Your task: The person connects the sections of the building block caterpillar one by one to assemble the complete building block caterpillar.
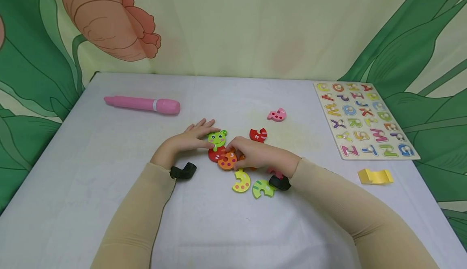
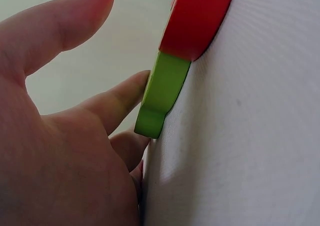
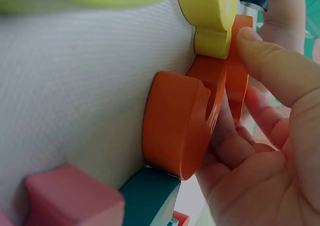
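Observation:
My left hand (image 1: 187, 139) lies with fingers spread and fairly straight beside a green animal-face puzzle piece (image 1: 217, 139), with fingertips touching its edge. Joined below that head is a red piece (image 1: 216, 155) marked 2. My right hand (image 1: 257, 153) pinches an orange spotted puzzle piece (image 1: 227, 162) between thumb and fingers, against the red one. In the right wrist view, another orange piece (image 3: 172, 126) lies beneath that hand. Close by are a yellow piece (image 1: 241, 182), a green striped piece (image 1: 262, 188) and a red piece (image 1: 258, 135) marked 8.
A pink spotted piece (image 1: 278, 115) lies farther back. At the far left is a pink marker-shaped stick (image 1: 142, 104). On the right, a wooden alphabet board (image 1: 355, 128) lies flat, with a yellow block (image 1: 375, 176) in front of it. A teal piece (image 3: 150, 196) shows in the right wrist view.

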`<state>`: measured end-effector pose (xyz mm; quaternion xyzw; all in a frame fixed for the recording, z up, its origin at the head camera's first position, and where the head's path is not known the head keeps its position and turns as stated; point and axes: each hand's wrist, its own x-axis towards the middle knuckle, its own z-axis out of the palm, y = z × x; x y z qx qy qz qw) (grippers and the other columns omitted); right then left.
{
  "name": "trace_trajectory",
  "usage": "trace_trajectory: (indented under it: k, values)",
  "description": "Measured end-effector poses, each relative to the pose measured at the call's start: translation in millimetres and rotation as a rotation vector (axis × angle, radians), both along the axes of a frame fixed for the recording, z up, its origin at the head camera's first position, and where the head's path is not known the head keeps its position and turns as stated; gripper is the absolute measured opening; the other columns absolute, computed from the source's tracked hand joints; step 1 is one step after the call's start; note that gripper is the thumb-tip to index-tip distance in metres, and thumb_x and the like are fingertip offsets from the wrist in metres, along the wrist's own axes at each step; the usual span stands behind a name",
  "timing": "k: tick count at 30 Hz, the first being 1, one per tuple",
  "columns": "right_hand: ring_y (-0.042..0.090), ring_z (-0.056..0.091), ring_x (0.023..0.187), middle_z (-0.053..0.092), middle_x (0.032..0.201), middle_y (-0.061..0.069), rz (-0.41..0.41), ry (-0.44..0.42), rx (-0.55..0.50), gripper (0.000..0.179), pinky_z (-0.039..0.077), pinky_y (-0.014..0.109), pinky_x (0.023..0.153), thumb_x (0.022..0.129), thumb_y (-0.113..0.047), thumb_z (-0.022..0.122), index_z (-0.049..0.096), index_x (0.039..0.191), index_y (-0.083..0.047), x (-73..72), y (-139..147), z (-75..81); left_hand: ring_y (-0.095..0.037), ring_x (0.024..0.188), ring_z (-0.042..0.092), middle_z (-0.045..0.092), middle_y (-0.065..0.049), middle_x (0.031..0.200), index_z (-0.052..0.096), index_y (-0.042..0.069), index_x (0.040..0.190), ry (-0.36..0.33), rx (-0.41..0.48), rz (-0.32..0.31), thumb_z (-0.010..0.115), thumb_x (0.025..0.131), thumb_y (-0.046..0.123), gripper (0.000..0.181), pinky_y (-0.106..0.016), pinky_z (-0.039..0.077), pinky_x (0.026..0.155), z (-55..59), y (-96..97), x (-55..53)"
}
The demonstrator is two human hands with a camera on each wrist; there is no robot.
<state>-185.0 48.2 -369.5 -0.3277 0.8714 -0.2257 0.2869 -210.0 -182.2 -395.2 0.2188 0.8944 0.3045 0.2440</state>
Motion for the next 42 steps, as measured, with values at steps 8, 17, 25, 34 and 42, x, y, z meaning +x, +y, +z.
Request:
trace_trajectory:
  k: [8, 17, 25, 34, 42]
  values:
    - [0.012, 0.047, 0.090, 0.050, 0.116, -0.003, -0.004, 0.016, 0.044, 0.040, 0.045, 0.022, 0.076, 0.080, -0.025, 0.068, 0.056, 0.118, -0.018, -2.0, 2, -1.5, -0.028, 0.141, -0.007, 0.008, -0.005, 0.154, 0.034, 0.020, 0.141, 0.001, -0.005, 0.004, 0.052, 0.083, 0.039, 0.064, -0.053, -0.004, 0.112, 0.0, 0.0, 0.2]
    - [0.018, 0.050, 0.111, 0.046, 0.129, 0.003, -0.088, 0.006, -0.024, 0.044, 0.048, 0.035, 0.091, 0.085, -0.026, 0.063, 0.052, 0.126, -0.017, -1.6, 19, 19.2, -0.028, 0.141, -0.008, 0.006, -0.004, 0.154, 0.034, 0.021, 0.141, -0.002, -0.030, 0.001, 0.057, 0.079, 0.038, 0.067, -0.053, -0.005, 0.112, -1.1, 1.1, -0.9]
    - [0.025, 0.050, 0.110, 0.053, 0.122, 0.010, -0.201, 0.056, -0.179, 0.044, 0.043, 0.047, 0.093, 0.086, -0.022, 0.062, 0.049, 0.126, -0.009, 3.9, 69, 38.1, -0.026, 0.141, -0.007, 0.006, -0.001, 0.155, 0.034, 0.023, 0.141, 0.004, -0.038, 0.005, 0.061, 0.077, 0.035, 0.070, -0.051, -0.004, 0.113, -2.8, 1.6, -1.4]
    - [0.025, 0.052, 0.112, 0.052, 0.126, 0.011, -0.320, 0.043, -0.307, 0.042, 0.039, 0.047, 0.097, 0.088, -0.018, 0.057, 0.048, 0.127, -0.006, 18.6, 104, 28.4, -0.023, 0.142, -0.008, 0.007, 0.003, 0.154, 0.034, 0.026, 0.141, -0.002, -0.053, 0.022, 0.063, 0.075, 0.028, 0.072, -0.049, -0.004, 0.113, -0.9, 1.6, 0.6]
    - [0.026, 0.053, 0.109, 0.055, 0.122, 0.012, -0.346, 0.001, -0.335, 0.040, 0.039, 0.049, 0.097, 0.088, -0.013, 0.057, 0.049, 0.126, -0.005, 23.7, 109, 15.5, -0.026, 0.141, -0.009, 0.004, -0.002, 0.155, 0.032, 0.025, 0.142, 0.014, -0.059, -0.016, 0.062, 0.078, 0.030, 0.071, -0.050, -0.006, 0.112, -0.2, 1.6, -0.3]
